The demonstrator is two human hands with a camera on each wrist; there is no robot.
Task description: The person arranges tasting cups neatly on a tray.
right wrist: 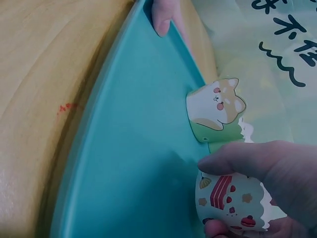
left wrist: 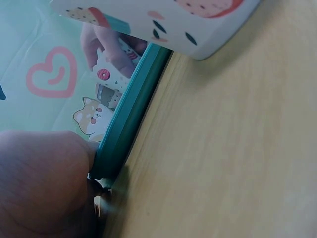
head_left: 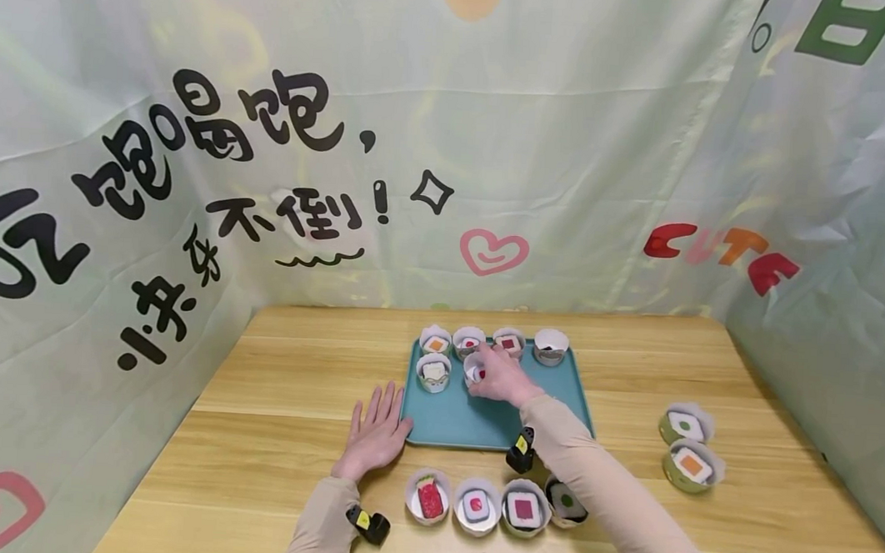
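Observation:
On the blue-green tray (head_left: pixel 450 420) my right hand (head_left: pixel 507 380) grips a paper baking cup (right wrist: pixel 233 201) by its sides, thumb and fingers around it. The cup has a cake-and-sweets print, and a white piece with a red middle shows inside it in the head view. Beside it stands a dog-print cup (right wrist: pixel 214 110) with a white piece. My left hand (head_left: pixel 374 442) lies with fingers extended at the tray's left edge, its thumb at the rim. Behind these, a row of cups includes an orange-centred piece (head_left: pixel 436 344) and a dark-red-centred piece (head_left: pixel 509 343).
A cup (head_left: pixel 551 347) stands at the tray's back right corner. In front of the tray sit several filled cups, among them a strawberry-like piece (head_left: pixel 429 498) and a pink-centred piece (head_left: pixel 476 505). Two green cups (head_left: pixel 690 467) stand on the right. Printed cloth (head_left: pixel 569 149) surrounds the table.

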